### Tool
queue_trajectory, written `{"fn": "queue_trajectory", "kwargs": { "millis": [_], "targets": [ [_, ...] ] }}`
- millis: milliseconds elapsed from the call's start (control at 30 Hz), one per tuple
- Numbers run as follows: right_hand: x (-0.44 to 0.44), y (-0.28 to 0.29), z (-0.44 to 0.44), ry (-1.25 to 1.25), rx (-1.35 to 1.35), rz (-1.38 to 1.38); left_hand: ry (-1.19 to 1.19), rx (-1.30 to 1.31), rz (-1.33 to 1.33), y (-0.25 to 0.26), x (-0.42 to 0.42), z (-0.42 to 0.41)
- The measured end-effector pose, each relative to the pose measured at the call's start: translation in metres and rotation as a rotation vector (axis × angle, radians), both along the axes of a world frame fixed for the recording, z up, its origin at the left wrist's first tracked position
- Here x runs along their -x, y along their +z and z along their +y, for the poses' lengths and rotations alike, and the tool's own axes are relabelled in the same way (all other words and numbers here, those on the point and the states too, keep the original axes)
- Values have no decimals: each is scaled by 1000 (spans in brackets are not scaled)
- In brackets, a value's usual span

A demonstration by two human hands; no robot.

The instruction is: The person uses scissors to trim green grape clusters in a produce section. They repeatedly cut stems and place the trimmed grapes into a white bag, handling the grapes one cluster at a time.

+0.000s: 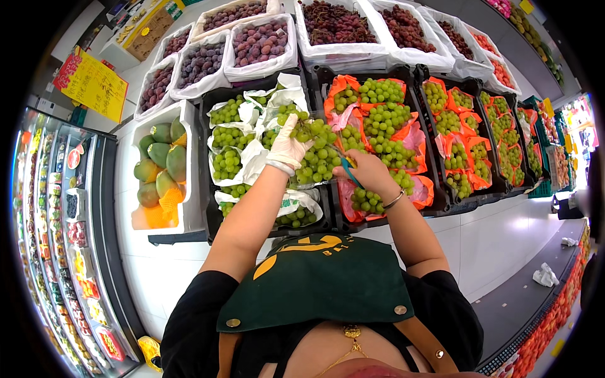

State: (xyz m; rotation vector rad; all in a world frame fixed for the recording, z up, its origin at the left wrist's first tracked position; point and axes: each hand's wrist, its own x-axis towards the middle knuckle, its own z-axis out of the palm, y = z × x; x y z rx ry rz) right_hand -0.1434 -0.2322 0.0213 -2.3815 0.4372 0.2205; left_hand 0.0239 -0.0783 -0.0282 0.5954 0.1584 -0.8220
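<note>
My left hand (289, 144), in a pale thin glove, grips the upper part of a bunch of green grapes (317, 160). The bunch hangs over a clear plastic container, partly hidden by the fruit, above the crates. At the bunch's right side my bare right hand (367, 171) is closed around scissors with blue handles (349, 169); their blades point up and left towards the grapes and are partly hidden. Below lie a black crate (206, 189) of green grapes in white paper and another black crate (437, 189) of green grapes in orange and pink wrapping.
A white foam box (190, 165) of mangoes stands left. Behind are white-lined boxes of plums (260, 42) and dark red grapes (335, 23). More black crates of green grapes (456, 123) run rightward. A glass-fronted display fridge (106, 236) stands far left, a handwritten yellow sign (97, 87) above it.
</note>
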Motion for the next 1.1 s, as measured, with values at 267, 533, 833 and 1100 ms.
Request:
{"fn": "queue_trajectory", "kwargs": {
  "millis": [267,533,833,1100],
  "targets": [
    [-12,-18,-10,23,-463,26,-103,19,-115,22,6,9],
    [-11,-24,3,-14,-650,74,-114,-98,-132,5,-2,17],
    [-2,-24,2,-138,-753,81,-54,-126,-93,23,-8,31],
    [6,-7,-8,-173,-806,68,-185,209,43,35,-18,45]
  ]
}}
